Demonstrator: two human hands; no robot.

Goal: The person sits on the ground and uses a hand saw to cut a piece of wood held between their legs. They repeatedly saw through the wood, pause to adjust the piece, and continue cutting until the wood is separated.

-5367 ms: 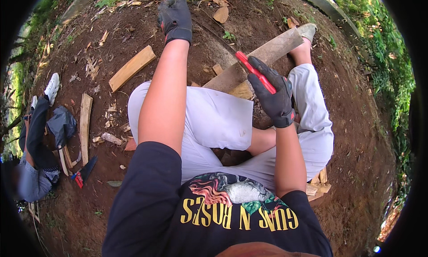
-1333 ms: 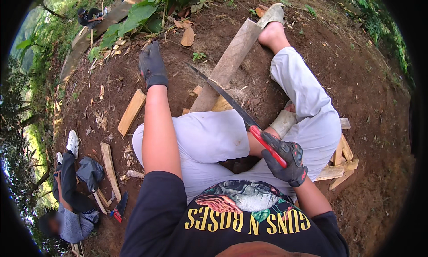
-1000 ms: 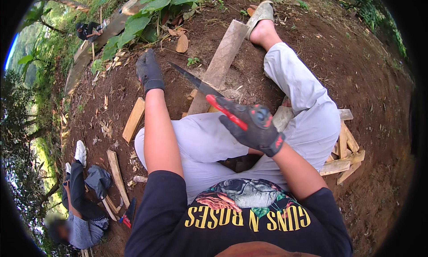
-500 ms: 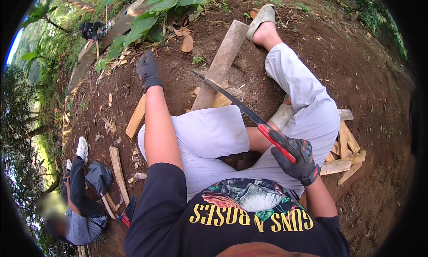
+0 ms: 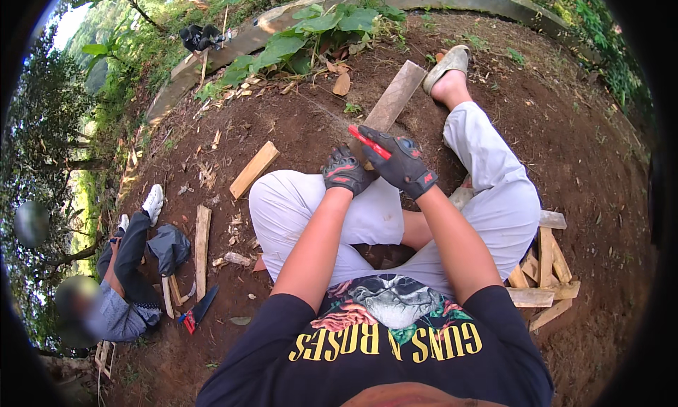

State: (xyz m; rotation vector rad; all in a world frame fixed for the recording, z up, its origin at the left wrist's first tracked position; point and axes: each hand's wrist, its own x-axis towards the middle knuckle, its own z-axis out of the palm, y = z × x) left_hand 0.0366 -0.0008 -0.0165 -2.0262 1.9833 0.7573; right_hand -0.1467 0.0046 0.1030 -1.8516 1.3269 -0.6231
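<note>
Up swings the right hand [image 5: 401, 163] from beside the hip to centre frame, meeting the left. Far left, another person crouches by a second red-handled blade [image 5: 197, 311] lying lower left. Left hand [image 5: 345, 172], gloved, fingers curled, presses the long plank [image 5: 390, 104] at upper centre. Right hand grips the red handle [image 5: 369, 141] tight, fist closed; blade hardly visible.

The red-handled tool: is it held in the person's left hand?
No, the red-handled tool is gripped in the gloved right hand, while the left hand rests beside it on the plank.
</note>
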